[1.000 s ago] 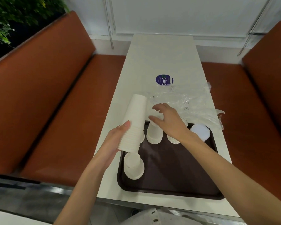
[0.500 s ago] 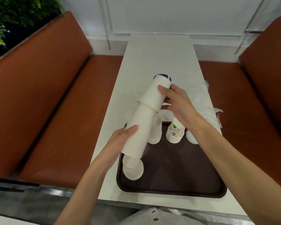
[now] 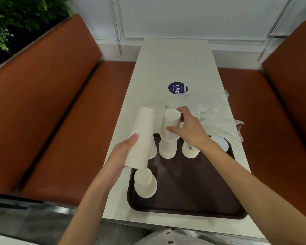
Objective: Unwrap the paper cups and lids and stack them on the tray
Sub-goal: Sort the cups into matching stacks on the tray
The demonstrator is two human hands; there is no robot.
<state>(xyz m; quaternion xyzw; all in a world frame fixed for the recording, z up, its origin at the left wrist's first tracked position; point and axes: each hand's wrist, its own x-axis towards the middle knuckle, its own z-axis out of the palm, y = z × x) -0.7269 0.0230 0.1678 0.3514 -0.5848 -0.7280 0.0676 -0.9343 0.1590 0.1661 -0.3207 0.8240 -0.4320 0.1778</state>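
My left hand (image 3: 121, 153) grips a tall stack of upside-down white paper cups (image 3: 140, 138) above the left edge of the dark brown tray (image 3: 193, 188). My right hand (image 3: 190, 129) holds one white cup (image 3: 170, 123) upside down on top of a short stack of white cups (image 3: 167, 149) at the tray's back. A second short white stack (image 3: 145, 184) stands at the tray's front left. A stack of patterned cups (image 3: 190, 151) and white lids (image 3: 219, 144) sit at the back right, partly hidden by my right arm.
Crumpled clear plastic wrap (image 3: 210, 110) lies on the white table (image 3: 173, 68) behind the tray, next to a round blue sticker (image 3: 177, 88). Orange benches (image 3: 51, 112) flank the table on both sides. A wall closes the far end.
My right hand pulled one cup off the top of the stack in my left hand and brought it down onto the short stack at the tray's back.
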